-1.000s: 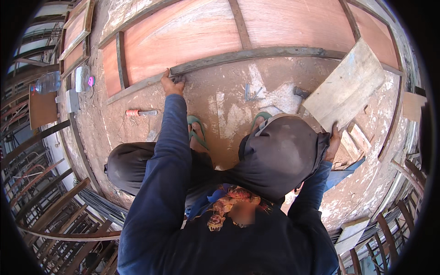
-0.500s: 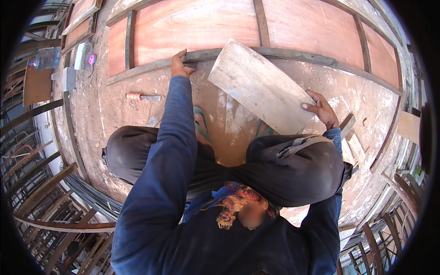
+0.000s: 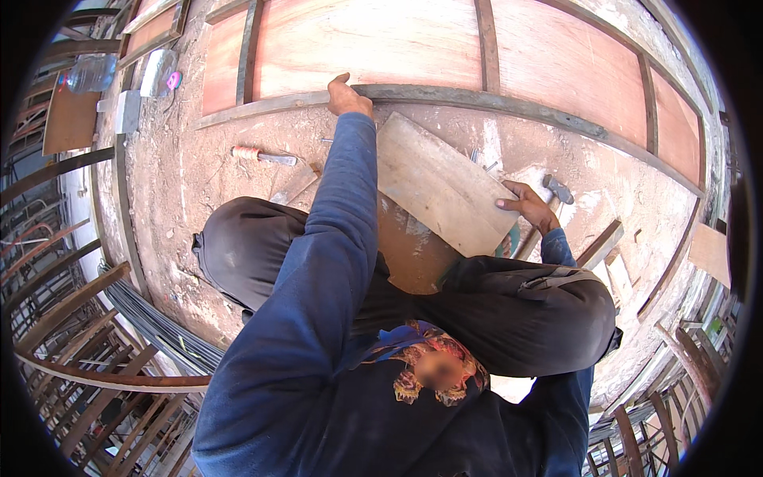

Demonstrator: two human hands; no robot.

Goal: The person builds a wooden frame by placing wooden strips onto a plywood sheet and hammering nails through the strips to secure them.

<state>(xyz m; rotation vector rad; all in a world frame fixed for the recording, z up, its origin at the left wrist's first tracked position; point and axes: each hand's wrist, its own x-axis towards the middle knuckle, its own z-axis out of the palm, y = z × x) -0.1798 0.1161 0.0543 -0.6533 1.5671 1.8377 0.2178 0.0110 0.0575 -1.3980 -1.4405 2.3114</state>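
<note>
My left hand [image 3: 348, 98] grips the front wooden rail [image 3: 556, 118] of a long framed panel of pinkish plywood [image 3: 366, 44]. In my right hand [image 3: 528, 205] is the edge of a pale, worn board [image 3: 435, 175], which lies slanted below the rail, between my arms. An orange-handled tool with a flat metal blade [image 3: 246, 153] rests on the dusty floor left of my left forearm. Some nails [image 3: 474, 156] show just past the board's upper edge, and a hammer head [image 3: 558, 188] is beside my right hand.
Wood offcuts [image 3: 598, 245] lie right of my knee. At the upper left are a plastic water jug [image 3: 97, 75], a grey block [image 3: 127, 111] and a brown board [image 3: 68, 123]. Cable bundles [image 3: 159, 326] and many dark bars [image 3: 87, 397] line the lower left, with more along the right edge.
The pale board has swung from the right into the middle, carried by my right hand, and now lies lower, nearer the floor. My left hand remains on the rail; the whole view has shifted.
</note>
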